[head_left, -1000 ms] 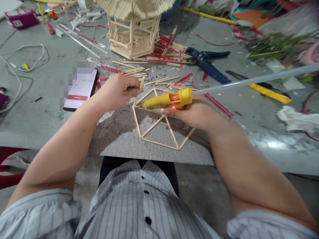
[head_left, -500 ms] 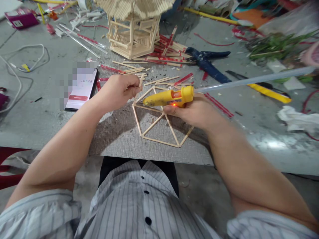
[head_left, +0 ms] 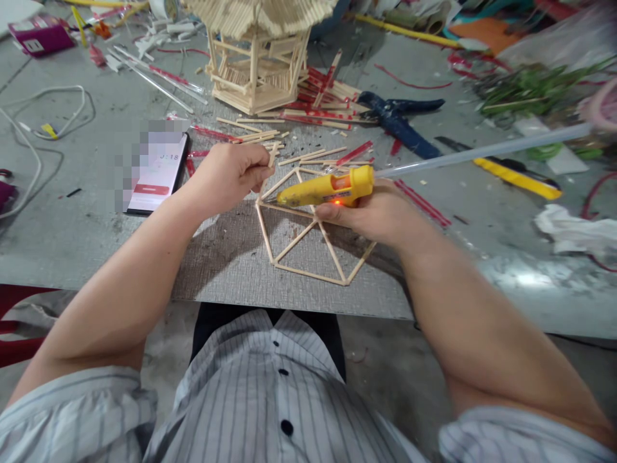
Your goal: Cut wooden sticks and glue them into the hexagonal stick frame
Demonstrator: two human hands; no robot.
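Between the thumb and fingers of my left hand (head_left: 238, 168) is a thin wooden stick (head_left: 273, 156), held upright with its lower end at the left corner of a stick frame (head_left: 311, 278). That frame is a hexagon with spokes meeting in the middle, lying on the table. My right hand (head_left: 378, 215) grips a yellow hot glue gun (head_left: 313, 190), its nozzle pointing left, close to the same corner. A red light glows on the gun, and a long clear glue stick (head_left: 486, 154) sticks out of its back. My right hand hides part of the frame.
A wooden stick pavilion model (head_left: 255, 64) stands at the back, beside loose sticks and red wrappers. A phone (head_left: 157, 170) lies left. Blue-handled pliers (head_left: 402, 122), a yellow utility knife (head_left: 518, 177) and crumpled tissue (head_left: 578, 228) lie right. The table's front edge is near my body.
Both hands, the stick and the frame look nearly unmoved. The far end of the clear glue stick has shifted slightly left and down.
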